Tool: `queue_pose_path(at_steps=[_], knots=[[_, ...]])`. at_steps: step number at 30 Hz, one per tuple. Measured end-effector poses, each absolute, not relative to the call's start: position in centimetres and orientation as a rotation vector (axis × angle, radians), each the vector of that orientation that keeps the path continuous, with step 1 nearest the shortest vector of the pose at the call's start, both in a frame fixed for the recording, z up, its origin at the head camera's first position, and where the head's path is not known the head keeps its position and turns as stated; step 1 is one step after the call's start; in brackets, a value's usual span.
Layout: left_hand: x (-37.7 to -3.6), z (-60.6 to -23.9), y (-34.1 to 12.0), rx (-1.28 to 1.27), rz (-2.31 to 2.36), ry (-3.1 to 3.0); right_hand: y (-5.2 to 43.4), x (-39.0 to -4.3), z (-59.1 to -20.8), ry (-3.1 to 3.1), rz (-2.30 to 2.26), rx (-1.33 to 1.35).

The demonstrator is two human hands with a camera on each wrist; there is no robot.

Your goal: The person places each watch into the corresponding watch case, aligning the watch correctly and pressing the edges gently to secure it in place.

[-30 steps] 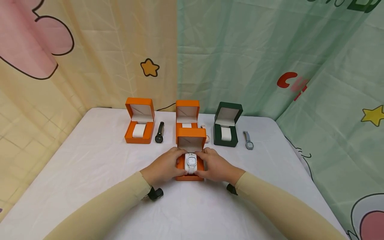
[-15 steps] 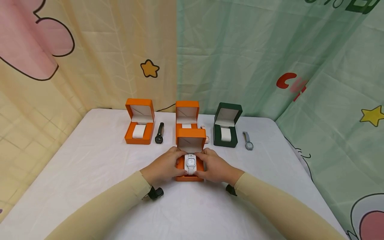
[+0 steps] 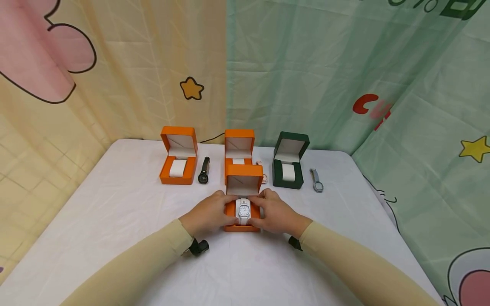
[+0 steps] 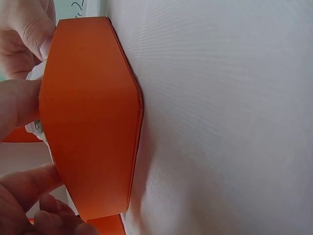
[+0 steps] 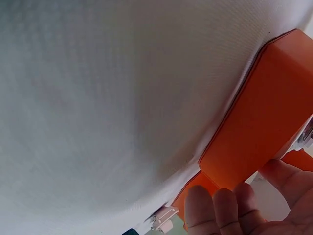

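A white watch (image 3: 244, 210) sits wrapped round a white cushion in the nearest orange box (image 3: 242, 228), whose lid stands up. My left hand (image 3: 211, 213) pinches the watch and cushion from the left, thumb near the front end and index finger near the back. From the other side my right hand (image 3: 279, 214) pinches them the same way. In the left wrist view, the orange front wall (image 4: 93, 117) hides most of the watch. The right wrist view shows my right fingers (image 5: 225, 210) beside the box's side.
Farther back stand an open orange box (image 3: 178, 175) at left, another orange box (image 3: 239, 140) in the middle and a dark green box (image 3: 288, 182). A black watch (image 3: 203, 171), a pinkish watch (image 3: 264, 179) and a blue-grey watch (image 3: 317, 182) lie beside them on the white-covered table (image 3: 134, 221).
The white watch and its cushion have shifted slightly towards me and lower in the box. Both hands keep nearly the same places; the view has tilted slightly.
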State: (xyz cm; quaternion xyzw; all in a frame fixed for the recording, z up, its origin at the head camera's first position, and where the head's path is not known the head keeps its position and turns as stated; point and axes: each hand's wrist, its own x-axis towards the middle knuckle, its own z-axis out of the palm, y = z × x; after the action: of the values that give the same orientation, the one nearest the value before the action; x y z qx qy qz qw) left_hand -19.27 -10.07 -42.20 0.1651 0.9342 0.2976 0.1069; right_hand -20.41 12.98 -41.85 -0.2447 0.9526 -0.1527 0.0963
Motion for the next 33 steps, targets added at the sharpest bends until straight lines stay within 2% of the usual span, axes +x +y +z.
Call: queue_pose_path(at_steps=[17, 33], knots=[[-19.43, -42.18, -10.06, 0.512, 0.770, 2.755, 12.52, -20.67, -41.63, 2.786, -0.204, -0.708], [-19.49, -41.92, -9.89, 0.522, 0.729, 2.773, 12.45, -20.87, -41.52, 2.790, -0.177, -0.725]])
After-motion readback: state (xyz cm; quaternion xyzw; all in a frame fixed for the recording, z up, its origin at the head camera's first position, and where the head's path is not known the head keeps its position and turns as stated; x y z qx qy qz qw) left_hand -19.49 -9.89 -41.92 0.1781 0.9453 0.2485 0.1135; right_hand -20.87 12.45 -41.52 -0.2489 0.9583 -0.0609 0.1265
